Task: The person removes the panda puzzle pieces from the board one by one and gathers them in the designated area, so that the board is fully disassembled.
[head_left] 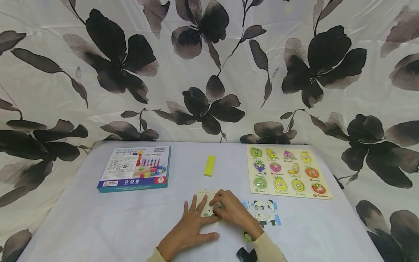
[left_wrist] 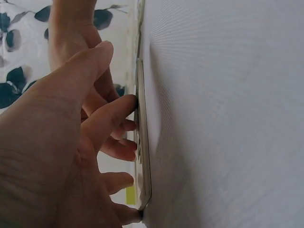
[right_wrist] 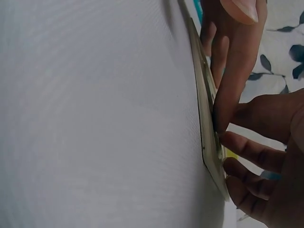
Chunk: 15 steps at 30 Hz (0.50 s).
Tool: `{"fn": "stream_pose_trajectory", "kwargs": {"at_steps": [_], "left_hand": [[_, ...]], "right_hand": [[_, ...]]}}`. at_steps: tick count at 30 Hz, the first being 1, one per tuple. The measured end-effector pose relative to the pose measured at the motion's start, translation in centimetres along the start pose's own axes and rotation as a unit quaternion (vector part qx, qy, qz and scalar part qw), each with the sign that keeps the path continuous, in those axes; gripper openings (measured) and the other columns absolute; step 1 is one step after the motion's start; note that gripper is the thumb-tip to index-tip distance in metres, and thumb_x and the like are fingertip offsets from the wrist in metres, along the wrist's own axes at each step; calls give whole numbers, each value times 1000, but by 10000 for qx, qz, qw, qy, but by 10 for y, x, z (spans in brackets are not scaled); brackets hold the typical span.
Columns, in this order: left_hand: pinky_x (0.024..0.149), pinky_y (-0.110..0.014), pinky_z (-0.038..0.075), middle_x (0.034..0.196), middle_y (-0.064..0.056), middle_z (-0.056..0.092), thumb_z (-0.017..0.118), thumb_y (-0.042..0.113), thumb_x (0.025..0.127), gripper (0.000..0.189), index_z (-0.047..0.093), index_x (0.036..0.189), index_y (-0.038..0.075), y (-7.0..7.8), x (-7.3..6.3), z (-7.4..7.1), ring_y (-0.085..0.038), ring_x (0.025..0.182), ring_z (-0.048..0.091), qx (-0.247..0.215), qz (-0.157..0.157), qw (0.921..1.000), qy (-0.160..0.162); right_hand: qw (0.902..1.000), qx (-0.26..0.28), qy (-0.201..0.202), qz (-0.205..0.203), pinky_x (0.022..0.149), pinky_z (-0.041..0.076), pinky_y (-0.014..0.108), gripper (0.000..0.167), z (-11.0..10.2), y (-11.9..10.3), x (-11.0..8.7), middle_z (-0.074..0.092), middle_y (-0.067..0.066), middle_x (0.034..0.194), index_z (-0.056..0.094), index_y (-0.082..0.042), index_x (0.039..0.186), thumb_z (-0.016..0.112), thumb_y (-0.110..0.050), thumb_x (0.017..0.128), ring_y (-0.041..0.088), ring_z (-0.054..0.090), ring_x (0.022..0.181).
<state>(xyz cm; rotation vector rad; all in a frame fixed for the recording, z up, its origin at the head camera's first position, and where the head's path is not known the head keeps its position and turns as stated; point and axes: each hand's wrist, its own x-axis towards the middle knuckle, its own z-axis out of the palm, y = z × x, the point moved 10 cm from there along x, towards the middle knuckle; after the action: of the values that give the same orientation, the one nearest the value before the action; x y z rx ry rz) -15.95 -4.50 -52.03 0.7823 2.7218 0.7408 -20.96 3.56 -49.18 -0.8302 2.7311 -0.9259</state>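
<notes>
In the head view a small pale puzzle board (head_left: 207,193) lies flat on the table under both hands. My left hand (head_left: 193,227) rests across its left side, fingers spread, with the thumb off the board's near edge. My right hand (head_left: 234,209) reaches over the right side, its fingers bent down to the board's face. A dark patch shows by those fingertips; whether they pinch a piece is hidden. In the right wrist view, fingertips of both hands touch the board (right_wrist: 204,109) close together. Several panda puzzle pieces (head_left: 260,219) lie just right of the board.
A boxed bead set (head_left: 132,169) lies at the back left. Behind the board is a yellow-green block (head_left: 209,166). A fruit puzzle board (head_left: 289,173) occupies the back right. A green piece (head_left: 247,237) and a black object (head_left: 245,254) sit near my right forearm.
</notes>
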Motion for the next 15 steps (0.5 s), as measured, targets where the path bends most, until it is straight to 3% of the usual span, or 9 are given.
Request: {"fn": "stream_pose_trajectory", "kwargs": {"at_steps": [15], "left_hand": [[99,-79,4,159,-16,15,50,70,85,56,61,129,37,2,-1,2,-59,137,-2,58,71,10000,29]], "right_hand": [[9994,211,-59,-273,72,41,22,20,7,-9,-2,60,-7,87,77,-13,95,63,-3,85,8,47,81]]}}
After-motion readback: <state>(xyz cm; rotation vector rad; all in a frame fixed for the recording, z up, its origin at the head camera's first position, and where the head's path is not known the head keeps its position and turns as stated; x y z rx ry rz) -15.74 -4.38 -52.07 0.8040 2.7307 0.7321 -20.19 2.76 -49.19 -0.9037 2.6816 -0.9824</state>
